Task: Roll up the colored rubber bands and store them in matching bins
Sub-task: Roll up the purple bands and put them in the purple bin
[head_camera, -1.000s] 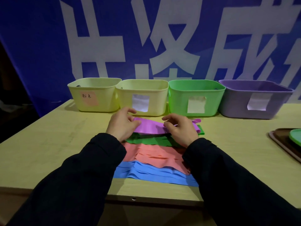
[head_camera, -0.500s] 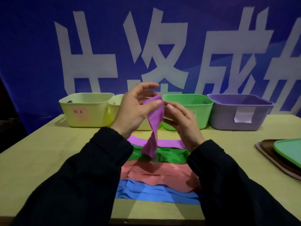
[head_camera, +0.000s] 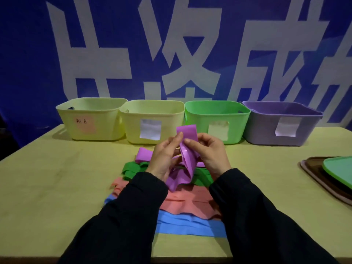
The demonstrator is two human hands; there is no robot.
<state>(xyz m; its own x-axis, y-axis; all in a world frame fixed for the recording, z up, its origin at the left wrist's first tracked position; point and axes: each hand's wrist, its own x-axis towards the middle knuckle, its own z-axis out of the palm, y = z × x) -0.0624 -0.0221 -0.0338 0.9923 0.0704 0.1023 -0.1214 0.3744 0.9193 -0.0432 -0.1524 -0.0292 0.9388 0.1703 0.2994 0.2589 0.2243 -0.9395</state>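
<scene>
My left hand (head_camera: 165, 155) and my right hand (head_camera: 209, 152) both pinch one purple band (head_camera: 185, 161) above the table, its top end sticking up and its lower end hanging folded. More purple bands (head_camera: 143, 154) lie flat behind my left hand. Below them lie green bands (head_camera: 132, 168), pink bands (head_camera: 182, 202) and blue bands (head_camera: 186, 224). At the back stand two yellow bins (head_camera: 91, 119) (head_camera: 152, 121), a green bin (head_camera: 217, 121) and a purple bin (head_camera: 282, 124).
The wooden table (head_camera: 57, 178) runs to a front edge near my sleeves. A brown tray (head_camera: 312, 168) holding a green lid (head_camera: 339, 170) sits at the right edge. A blue banner with white characters hangs behind the bins.
Both hands lifted a purple band off the pile, held it high, and have lowered it closer to the table; the band is now more folded between the fingers.
</scene>
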